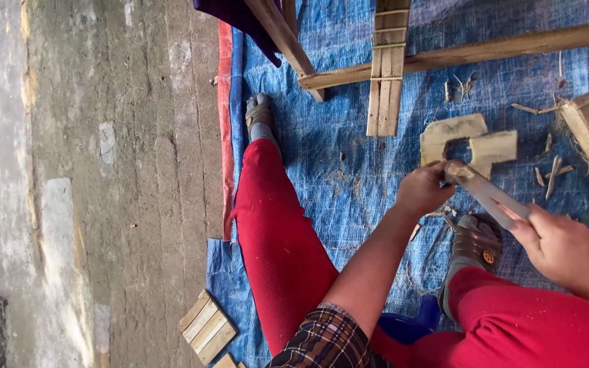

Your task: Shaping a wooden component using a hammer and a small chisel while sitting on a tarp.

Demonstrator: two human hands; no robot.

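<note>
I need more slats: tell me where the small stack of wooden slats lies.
In the head view, the small stack of wooden slats lies at the bottom left, at the blue tarp's edge, beside the red-trousered leg.

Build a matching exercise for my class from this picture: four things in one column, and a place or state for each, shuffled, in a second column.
Column one:
1. flat notched pale wooden piece
2. stack of small pale wooden slats
3. long bundle of tied bamboo strips
4. flat grey blade

Column two:
A. held between the left hand and the right hand
B. on the bare concrete, off the tarp's corner
C. lying under the long wooden beam
D. on the blue woven tarp, just beyond the hands

Pairs: 1-D, 2-B, 3-C, 4-A
</note>
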